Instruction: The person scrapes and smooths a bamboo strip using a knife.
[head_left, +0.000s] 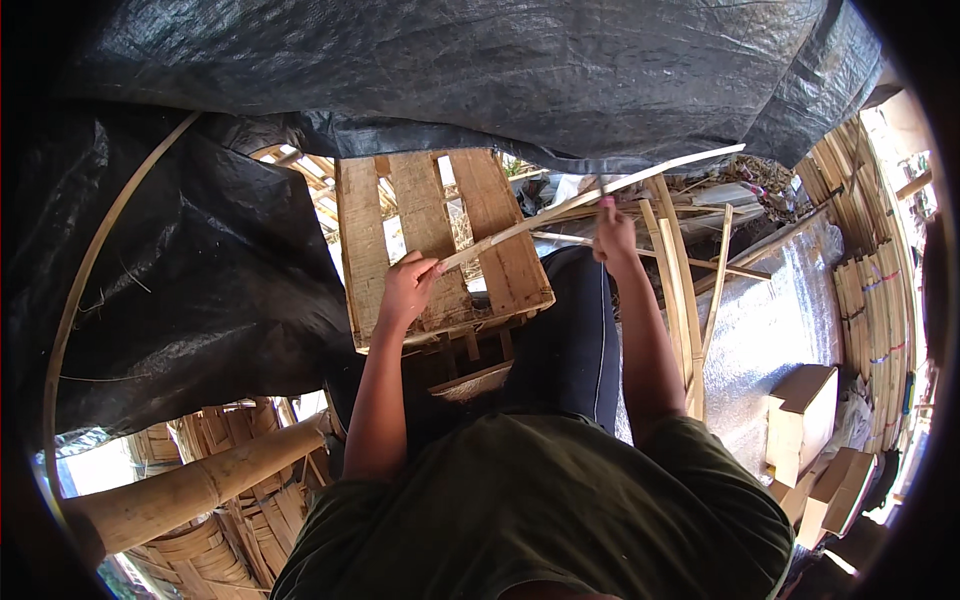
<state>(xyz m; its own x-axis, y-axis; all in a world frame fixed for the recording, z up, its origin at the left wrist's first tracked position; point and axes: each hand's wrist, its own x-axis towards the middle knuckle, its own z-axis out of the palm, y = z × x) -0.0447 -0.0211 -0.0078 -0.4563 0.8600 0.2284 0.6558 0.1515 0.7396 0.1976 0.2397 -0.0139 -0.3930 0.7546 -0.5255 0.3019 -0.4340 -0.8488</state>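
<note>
A long, pale bamboo strip [541,217] slants up from left to right in front of me. My left hand [409,290] is closed round its lower left end, above a slatted wooden crate [505,240]. My right hand [614,238] is closed on a knife whose narrow, dark blade [600,184] meets the strip from below. Most of the knife's handle is hidden in my fist. To the right, the strip's far part reaches past the blade, free of both hands. The crate stands between my legs, its boards spaced with gaps.
Black plastic sheeting [450,60] hangs across the far side and the left. Several loose bamboo strips [690,300] lean beside my right leg. Bundled strips [870,330] and cardboard boxes [803,415] are at the right. A thick bamboo pole [200,487] crosses the lower left.
</note>
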